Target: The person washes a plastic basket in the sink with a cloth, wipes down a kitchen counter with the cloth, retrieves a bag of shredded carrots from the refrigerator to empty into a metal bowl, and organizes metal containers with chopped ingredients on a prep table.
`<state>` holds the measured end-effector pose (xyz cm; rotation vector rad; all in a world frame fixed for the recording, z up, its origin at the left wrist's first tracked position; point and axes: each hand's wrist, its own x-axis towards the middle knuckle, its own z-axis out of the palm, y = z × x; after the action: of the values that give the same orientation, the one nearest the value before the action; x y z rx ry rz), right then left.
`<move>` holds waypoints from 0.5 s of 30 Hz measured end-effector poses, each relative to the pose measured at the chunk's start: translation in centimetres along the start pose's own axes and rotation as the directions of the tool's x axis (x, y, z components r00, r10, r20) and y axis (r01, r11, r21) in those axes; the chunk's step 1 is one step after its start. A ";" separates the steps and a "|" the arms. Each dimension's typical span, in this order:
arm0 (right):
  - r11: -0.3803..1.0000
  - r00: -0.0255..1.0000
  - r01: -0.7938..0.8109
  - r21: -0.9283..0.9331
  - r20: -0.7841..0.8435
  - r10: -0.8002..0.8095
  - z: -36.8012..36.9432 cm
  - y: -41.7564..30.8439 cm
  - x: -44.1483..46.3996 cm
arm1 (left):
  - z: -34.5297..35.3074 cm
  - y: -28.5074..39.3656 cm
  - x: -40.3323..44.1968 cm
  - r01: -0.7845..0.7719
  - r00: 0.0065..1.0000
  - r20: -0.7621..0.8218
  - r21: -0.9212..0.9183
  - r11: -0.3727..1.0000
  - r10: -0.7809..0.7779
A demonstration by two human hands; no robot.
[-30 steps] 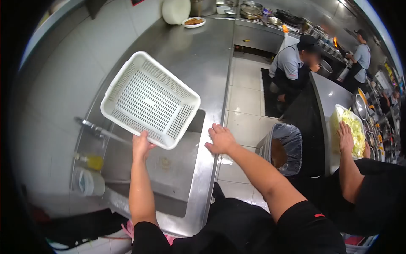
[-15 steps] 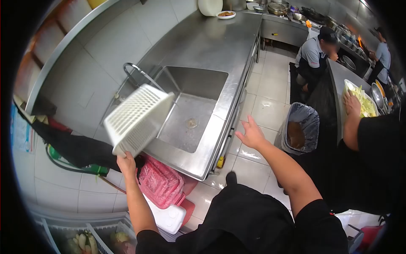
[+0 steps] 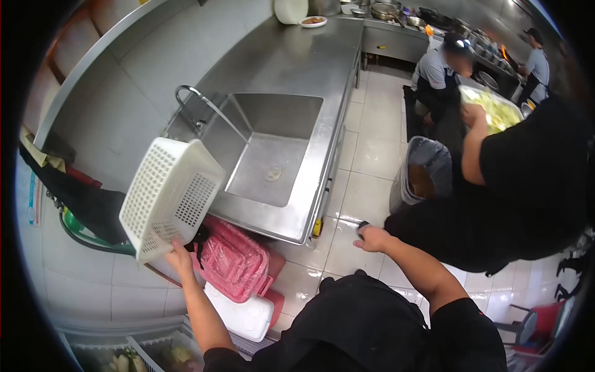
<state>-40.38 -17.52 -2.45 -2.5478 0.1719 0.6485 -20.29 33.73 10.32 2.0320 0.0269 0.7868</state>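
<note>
Readable texts, labels, brands, numbers, signs: 0. Landmark: rectangular stainless-steel sink (image 3: pixel 266 155).

Item 1. Narrow blue-and-white sheet (image 3: pixel 32 198), well left of sink: any print too small and distorted to read.

Item 2. White rectangular perforated plastic basket (image 3: pixel 180 162), just left of sink: lettering, 0 readable.

Item 3. Glossy pink rectangular plastic crate (image 3: pixel 230 257), near side of sink: lettering, 0 readable.

Item 4. Flat white rectangular plastic lid (image 3: pixel 245 313), farther to near side of sink: lettering, 0 readable.

Item 5. Green rounded cylinder (image 3: pixel 77 226), left of sink: partly covered, lettering, 0 readable.
</note>
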 end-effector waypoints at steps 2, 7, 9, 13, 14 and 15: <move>0.999 0.996 0.015 -0.035 0.091 -0.012 2.1 0.0 -1.3 | -0.4 0.0 0.3 -0.019 0.995 0.100 0.197 0.980 -0.001; 0.999 0.954 -0.032 -0.005 0.298 0.032 5.7 1.2 -7.4 | -5.0 -12.9 4.1 0.059 0.939 0.320 0.210 0.976 -0.125; 0.995 0.946 -0.095 0.033 0.316 0.080 7.2 3.2 -10.9 | -6.9 -7.8 0.4 0.030 0.958 0.287 -0.120 0.992 0.006; 0.959 0.918 -0.280 0.053 0.308 0.251 13.2 11.5 -16.8 | -5.6 -2.9 -7.5 -0.098 0.976 0.187 -0.058 0.994 0.107; 0.948 0.893 -0.317 0.037 0.349 0.285 14.0 13.5 -18.5 | -4.6 -1.5 -10.1 -0.164 0.972 0.179 0.067 0.984 0.150; 0.926 0.888 -0.374 0.059 0.312 0.339 14.5 15.4 -21.2 | -3.8 -0.4 -13.1 -0.221 0.964 0.189 0.182 0.958 0.187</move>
<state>-68.65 -23.67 -10.13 -2.2866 0.5673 1.1176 -32.66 32.69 4.56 2.3164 -0.2125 0.7601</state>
